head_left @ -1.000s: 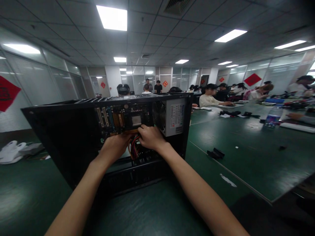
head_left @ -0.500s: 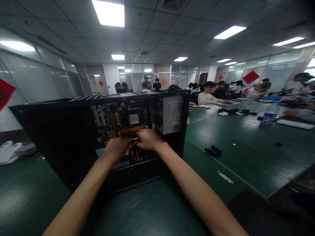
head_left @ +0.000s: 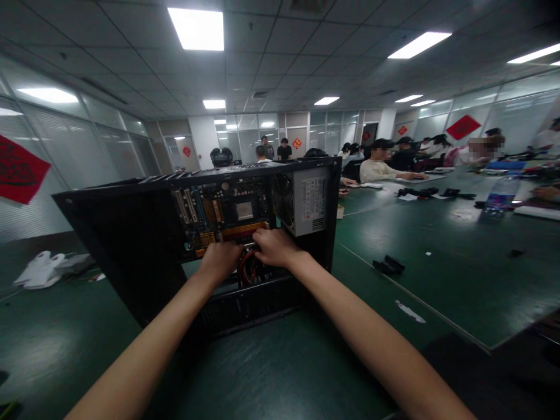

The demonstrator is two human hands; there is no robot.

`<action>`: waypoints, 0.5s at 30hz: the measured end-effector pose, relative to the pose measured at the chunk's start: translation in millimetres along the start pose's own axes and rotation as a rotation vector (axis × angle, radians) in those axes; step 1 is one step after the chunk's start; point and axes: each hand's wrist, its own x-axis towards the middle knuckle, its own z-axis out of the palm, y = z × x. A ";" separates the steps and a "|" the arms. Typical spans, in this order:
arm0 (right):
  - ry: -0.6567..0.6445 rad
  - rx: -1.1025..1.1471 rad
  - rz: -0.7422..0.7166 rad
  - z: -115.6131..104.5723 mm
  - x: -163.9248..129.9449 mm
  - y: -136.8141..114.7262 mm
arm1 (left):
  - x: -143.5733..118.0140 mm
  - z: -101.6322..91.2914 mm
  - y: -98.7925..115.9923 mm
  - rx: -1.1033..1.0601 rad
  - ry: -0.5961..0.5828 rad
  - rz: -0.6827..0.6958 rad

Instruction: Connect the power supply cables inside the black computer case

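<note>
A black computer case [head_left: 109, 233] stands on the green table with its side open. Inside are a motherboard [head_left: 205, 204], a processor [head_left: 244, 210] and a silver power supply [head_left: 310, 201] with a fan. My left hand [head_left: 221, 259] is closed at the motherboard's lower edge, its fingertips turned inward and hidden. Beside it my right hand [head_left: 276, 248] is also closed, just below an orange memory slot [head_left: 245, 230]. Red and black cables [head_left: 248, 269] loop down between the two hands. What the fingers grip is hidden.
The green table [head_left: 394, 233] extends right, bearing a black plastic piece [head_left: 389, 265], a white scrap [head_left: 410, 311] and a clear bottle [head_left: 501, 195]. A white plastic bag [head_left: 40, 269] lies left of the case. A person in a cream top [head_left: 377, 169] sits across the table.
The view has turned a little left, so the case and table items appear further right. Both hands stay closed at the same spot by the cables.
</note>
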 end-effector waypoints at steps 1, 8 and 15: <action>0.009 0.003 -0.018 -0.9 -0.8 0.2 | -0.1 -0.9 0.3 0.001 -0.001 -0.002; 0.057 0.005 -0.052 -0.8 -3.6 -1.9 | -3.6 -7.3 1.0 -0.010 -0.014 -0.029; 0.060 -0.016 -0.037 0.5 -3.2 -6.2 | 0.0 -2.8 2.7 0.000 -0.024 -0.057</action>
